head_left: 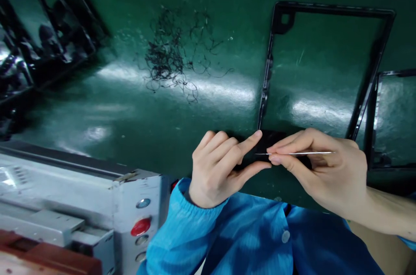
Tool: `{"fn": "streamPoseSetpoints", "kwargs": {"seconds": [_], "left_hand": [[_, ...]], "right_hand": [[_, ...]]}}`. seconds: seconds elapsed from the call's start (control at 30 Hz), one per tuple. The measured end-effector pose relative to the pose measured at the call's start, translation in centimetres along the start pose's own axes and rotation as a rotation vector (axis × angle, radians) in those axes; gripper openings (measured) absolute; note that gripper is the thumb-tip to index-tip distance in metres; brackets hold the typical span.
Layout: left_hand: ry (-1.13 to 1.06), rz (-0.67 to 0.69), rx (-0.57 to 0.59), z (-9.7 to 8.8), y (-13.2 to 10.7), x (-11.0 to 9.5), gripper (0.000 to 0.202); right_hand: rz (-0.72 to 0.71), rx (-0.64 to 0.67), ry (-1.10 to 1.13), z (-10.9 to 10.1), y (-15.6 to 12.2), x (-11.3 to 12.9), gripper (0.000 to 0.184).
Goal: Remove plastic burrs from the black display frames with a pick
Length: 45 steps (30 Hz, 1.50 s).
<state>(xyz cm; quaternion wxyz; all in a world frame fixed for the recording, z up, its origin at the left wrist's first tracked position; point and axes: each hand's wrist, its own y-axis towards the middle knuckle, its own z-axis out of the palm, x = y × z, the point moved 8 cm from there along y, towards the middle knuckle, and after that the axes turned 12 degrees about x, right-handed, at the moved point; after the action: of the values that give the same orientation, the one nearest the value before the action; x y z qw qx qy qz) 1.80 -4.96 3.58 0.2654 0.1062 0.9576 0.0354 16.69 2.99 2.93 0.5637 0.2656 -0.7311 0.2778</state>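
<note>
My right hand (328, 171) pinches a thin, straight metal tool (308, 153) between thumb and fingertips. It looks like a narrow blade seen edge-on, and its dark tip points left. Facing it, my left hand (224, 166) has thumb and index finger stretched apart on either side of the tip, the other fingers curled; nothing shows between them. A black rectangular plastic frame (334, 8) lies flat just beyond both hands, with a tab in its far left corner. The near side of the frame is partly hidden behind my hands.
Thin black shavings (169, 50) lie heaped on the green table (208, 114). More black frames (48, 63) are stacked at far left, and another frame (375, 119) lies at right. At lower left stands a grey machine (130, 192) with a red button (141, 226).
</note>
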Motion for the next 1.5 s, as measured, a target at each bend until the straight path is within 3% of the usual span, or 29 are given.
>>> {"fn": "streamPoseSetpoints", "kwargs": {"seconds": [1.5], "left_hand": [[0.013, 0.001, 0.0, 0.01, 0.03, -0.05, 0.047]], "right_hand": [[0.042, -0.013, -0.018, 0.05, -0.14, -0.03, 0.016]]}}
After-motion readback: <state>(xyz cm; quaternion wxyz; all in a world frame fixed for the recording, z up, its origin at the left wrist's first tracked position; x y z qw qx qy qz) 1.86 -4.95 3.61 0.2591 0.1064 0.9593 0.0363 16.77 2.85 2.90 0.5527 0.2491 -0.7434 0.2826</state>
